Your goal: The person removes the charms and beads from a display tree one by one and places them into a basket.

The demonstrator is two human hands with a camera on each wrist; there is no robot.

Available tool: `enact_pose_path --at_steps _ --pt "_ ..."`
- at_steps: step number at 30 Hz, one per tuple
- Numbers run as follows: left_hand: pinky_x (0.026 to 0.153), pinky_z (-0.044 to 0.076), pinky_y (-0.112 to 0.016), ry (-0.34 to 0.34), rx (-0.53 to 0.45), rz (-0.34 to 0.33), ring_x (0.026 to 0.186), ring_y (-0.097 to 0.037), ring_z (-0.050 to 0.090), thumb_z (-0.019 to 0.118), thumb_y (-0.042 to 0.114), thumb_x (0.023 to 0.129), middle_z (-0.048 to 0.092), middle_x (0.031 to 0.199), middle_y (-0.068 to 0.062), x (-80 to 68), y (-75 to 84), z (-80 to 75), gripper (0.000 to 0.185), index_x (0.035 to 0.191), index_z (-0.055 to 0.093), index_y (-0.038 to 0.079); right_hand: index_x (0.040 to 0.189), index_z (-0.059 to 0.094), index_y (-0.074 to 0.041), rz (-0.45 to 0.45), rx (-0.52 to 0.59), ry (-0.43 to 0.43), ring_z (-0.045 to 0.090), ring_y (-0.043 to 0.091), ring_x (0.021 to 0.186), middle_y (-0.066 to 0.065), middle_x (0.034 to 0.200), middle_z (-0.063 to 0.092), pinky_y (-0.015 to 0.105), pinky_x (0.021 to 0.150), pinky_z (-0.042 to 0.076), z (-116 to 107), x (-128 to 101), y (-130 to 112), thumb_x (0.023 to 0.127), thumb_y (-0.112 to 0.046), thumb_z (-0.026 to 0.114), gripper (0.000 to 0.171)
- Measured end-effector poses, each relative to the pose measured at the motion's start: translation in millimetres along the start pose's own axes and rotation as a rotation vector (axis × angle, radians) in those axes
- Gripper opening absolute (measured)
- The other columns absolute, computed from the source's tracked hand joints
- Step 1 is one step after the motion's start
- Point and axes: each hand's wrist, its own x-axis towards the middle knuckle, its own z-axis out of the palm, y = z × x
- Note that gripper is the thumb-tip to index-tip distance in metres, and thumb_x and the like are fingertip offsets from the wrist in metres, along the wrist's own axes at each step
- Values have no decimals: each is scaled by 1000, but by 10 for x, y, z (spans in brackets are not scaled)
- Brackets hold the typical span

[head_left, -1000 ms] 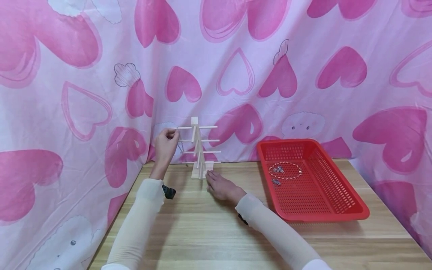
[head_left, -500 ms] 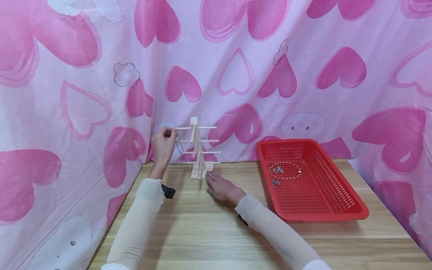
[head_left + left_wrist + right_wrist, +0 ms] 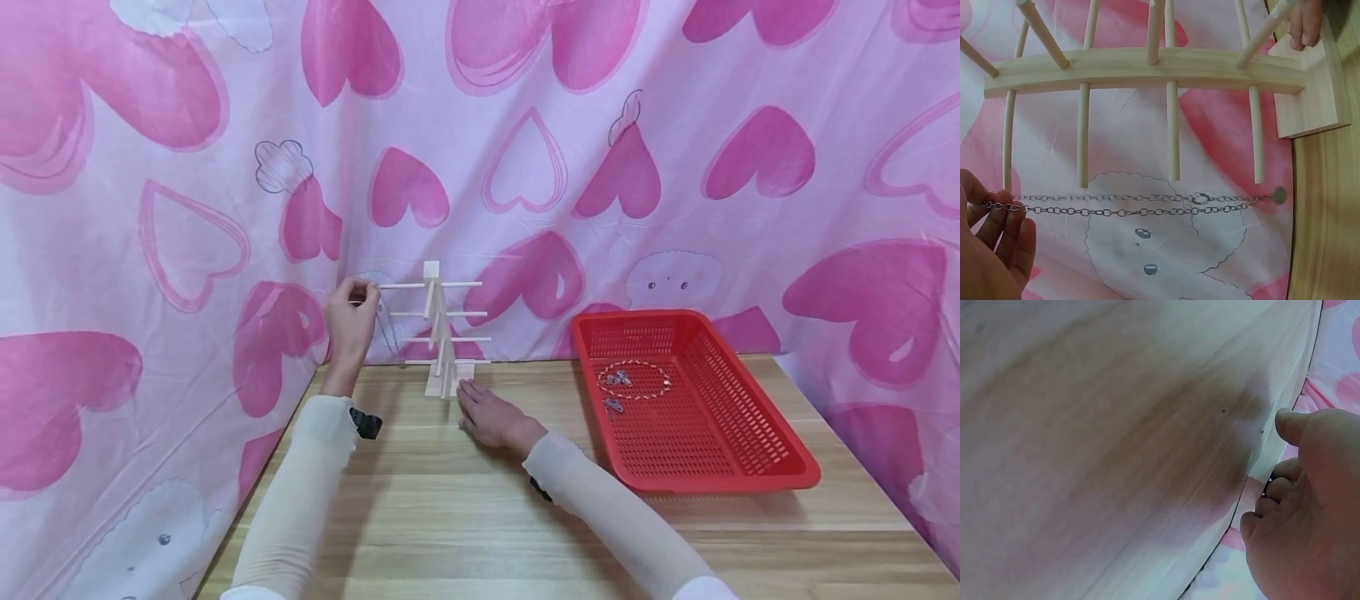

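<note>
On the wooden bench (image 3: 465, 517) sits a red basket (image 3: 757, 467), well right of the wooden rack (image 3: 439, 333). The right hand (image 3: 491, 414) rests flat against the rack's base; the left hand (image 3: 351, 321) has its grip pinching a silver chain (image 3: 1141, 205) beside the top peg

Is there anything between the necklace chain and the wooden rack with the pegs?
Nothing visible is in the way. The left hand pinches the chain just off the tip of the rack's top peg, with only bare air between them. The right hand rests at the rack's base.
</note>
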Motion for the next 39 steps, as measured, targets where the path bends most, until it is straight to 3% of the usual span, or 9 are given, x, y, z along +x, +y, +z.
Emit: enact_pose_path --at_steps 13,25,33,35,37,39 --pt "69 46 -10 18 25 58 72 -2 57 66 8 98 71 85 -23 -45 51 -151 17 96 73 -7 169 22 -1 -2 -2 -4 14 31 168 15 180 14 42 137 18 -23 -12 -19 115 -34 44 68" --pt "67 42 -7 -67 120 162 74 -28 66 67 8 98 74 83 -25 -95 263 -274 17 95 73 -7 169 24 0 -16 14 -16 16 32 167 16 179 17 43 137 20 -88 -28 -16 115 -33 44 66" --pt "66 43 -5 -83 102 198 74 -31 68 67 7 98 75 83 -24 -121 390 -282 16 94 73 -7 165 36 -1 -24 68 34 30 33 163 16 174 32 45 134 27 -198 -76 26 114 -28 44 58" --pt "66 44 -4 -83 95 205 74 -32 69 68 7 98 75 83 -24 -128 423 -288 16 94 73 -7 158 49 -2 -26 84 77 47 33 154 17 164 50 46 129 39 -240 -83 39 114 -26 45 50" --pt "67 44 -4 -84 91 210 74 -32 69 68 7 98 75 83 -24 -138 454 -298 16 94 73 -7 140 64 -5 -21 99 116 66 30 131 15 139 69 44 115 53 -285 -86 50 114 -24 45 38" --pt "67 45 -3 -83 88 213 75 -32 69 67 6 98 75 82 -24 -152 485 -310 16 94 73 -8 118 71 -9 -21 97 147 71 26 103 11 110 75 42 96 60 -338 -95 62 113 -22 45 29"
